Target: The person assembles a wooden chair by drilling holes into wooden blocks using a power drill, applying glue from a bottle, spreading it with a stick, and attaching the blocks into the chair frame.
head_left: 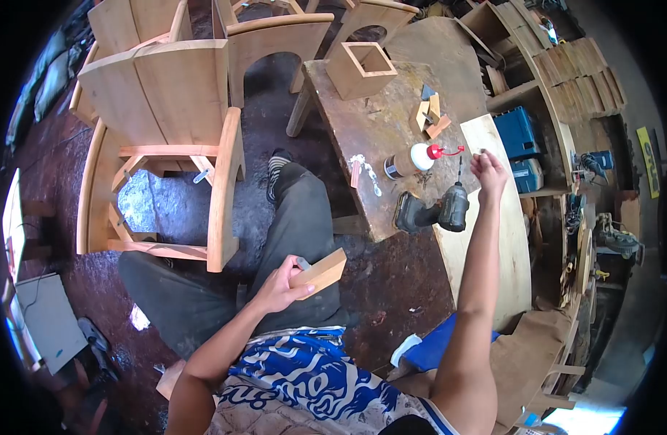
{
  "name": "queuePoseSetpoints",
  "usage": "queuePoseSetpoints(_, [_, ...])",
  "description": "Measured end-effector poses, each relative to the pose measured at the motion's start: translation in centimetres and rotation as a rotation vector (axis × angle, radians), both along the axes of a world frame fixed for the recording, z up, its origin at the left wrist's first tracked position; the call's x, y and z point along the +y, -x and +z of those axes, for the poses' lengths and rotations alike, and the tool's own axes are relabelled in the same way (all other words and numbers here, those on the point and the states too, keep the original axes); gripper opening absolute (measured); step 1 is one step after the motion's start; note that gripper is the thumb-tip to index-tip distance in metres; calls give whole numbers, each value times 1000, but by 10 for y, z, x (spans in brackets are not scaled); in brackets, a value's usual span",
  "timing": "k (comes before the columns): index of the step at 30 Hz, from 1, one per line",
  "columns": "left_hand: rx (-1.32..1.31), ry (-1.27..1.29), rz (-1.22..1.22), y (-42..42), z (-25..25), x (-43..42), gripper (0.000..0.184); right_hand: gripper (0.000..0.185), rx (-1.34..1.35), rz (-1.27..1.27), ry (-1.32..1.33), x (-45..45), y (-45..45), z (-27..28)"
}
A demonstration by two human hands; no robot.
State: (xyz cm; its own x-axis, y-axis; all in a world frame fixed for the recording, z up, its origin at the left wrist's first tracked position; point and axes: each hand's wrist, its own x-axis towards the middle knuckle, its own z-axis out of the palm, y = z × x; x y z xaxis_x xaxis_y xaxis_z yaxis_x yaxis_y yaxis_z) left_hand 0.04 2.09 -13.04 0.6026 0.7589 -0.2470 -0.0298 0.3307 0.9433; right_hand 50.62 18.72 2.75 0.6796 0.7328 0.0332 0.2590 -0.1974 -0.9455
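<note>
My left hand is closed around a small wooden block with a slanted end, above my lap. A short grey cylindrical piece shows between its fingers and the block. My right hand is raised at the right, fingers pinched together; a tiny dark tip shows at them, too small to name. Close beside it are a cordless drill and a glue bottle with a red nozzle, on the worn low table. An unfinished wooden chair stands at the left, with angled corner blocks in its frame.
On the table are an open wooden box, several small wood blocks and a smear of white glue. A pale board lies right of it. Blue cases sit in shelving at the right. More chairs stand behind.
</note>
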Motion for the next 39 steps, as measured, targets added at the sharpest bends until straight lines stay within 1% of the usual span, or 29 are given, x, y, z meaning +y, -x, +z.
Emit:
queuePoseSetpoints(1, [48, -52, -19, -1, 10, 3, 46, 25, 58, 2, 68, 9, -9, -6])
queuePoseSetpoints(2, [47, -51, -16, -2, 19, 8, 46, 21, 115, 2, 139, 15, -19, -12])
queuePoseSetpoints(4, [302, -182, -123, -9, 42, 28, 45, 19, 162, 11, 161, 25, -26, -18])
queuePoseSetpoints(5, [304, -180, -127, -14, 48, 34, 45, 17, 211, 20, 177, 28, -29, -21])
queuePoseSetpoints(6, [396, -302, -117, -21, 53, 41, 48, 17, 214, 18, 178, 30, -33, -25])
queuePoseSetpoints(7, [488, -426, -108, -29, 58, 49, 51, 17, 216, 66, 239, 32, -39, -30])
queuePoseSetpoints(8, [490, -428, -112, -36, 62, 57, 51, 17, 218, 113, 299, 31, -44, -35])
queuePoseSetpoints(9, [537, -485, -121, -44, 66, 66, 53, 17, 222, 111, 296, 31, -44, -36])
queuePoseSetpoints(10, [585, -541, -130, -50, 68, 73, 55, 17, 278, 169, 284, 30, -41, -37])
queuePoseSetpoints(11, [579, -615, -95, -57, 59, 79, 57, 17, 334, 228, 271, 29, -39, -37])
queuePoseSetpoints(14, [657, -671, -110, -77, 43, 97, 59, 18, 366, 227, 231, 29, -43, -43])
queuePoseSetpoints(16, [667, -679, -138, -88, 47, 106, 61, 18, 376, 230, 221, 27, -41, -42])
queuePoseSetpoints(19, [729, -678, -208, -107, 32, 116, 60, 20, 404, 247, 219, 28, -37, -40])
queuePoseSetpoints(21, [786, -700, -268, -117, 19, 119, 53, 21, 424, 256, 226, 27, -39, -42])
queuePoseSetpoints(22, [786, -701, -272, -120, 14, 118, 53, 21, 441, 272, 226, 27, -42, -43])
queuePoseSetpoints(24, [798, -690, -233, -123, 5, 117, 60, 21, 457, 289, 224, 28, -47, -46])
queuePoseSetpoints(26, [806, -663, -231, -125, -3, 119, 60, 21, 504, 299, 187, 24, -50, -50])
queuePoseSetpoints(30, [841, -600, -234, -127, -2, 121, 60, 22, 580, 329, 178, 8, -48, -53])
queuePoseSetpoints(32, [841, -604, -241, -129, -3, 122, 60, 26, 558, 207, 186, -14, -41, -56])
queuePoseSetpoints(33, [841, -608, -247, -129, -4, 122, 60, 33, 610, 214, 126, -30, -51, -70])
queuePoseSetpoints(35, [857, -607, -252, -131, -4, 122, 59, 36, 487, 189, 116, -71, -43, -85])
queuePoseSetpoints(37, [879, -602, -250, -132, -5, 119, 58, 37, 406, 265, 112, -115, -21, -97])
queuePoseSetpoints(39, [834, -675, -191, -134, -11, 116, 54, 41, 367, 266, 72, -130, 16, -111])
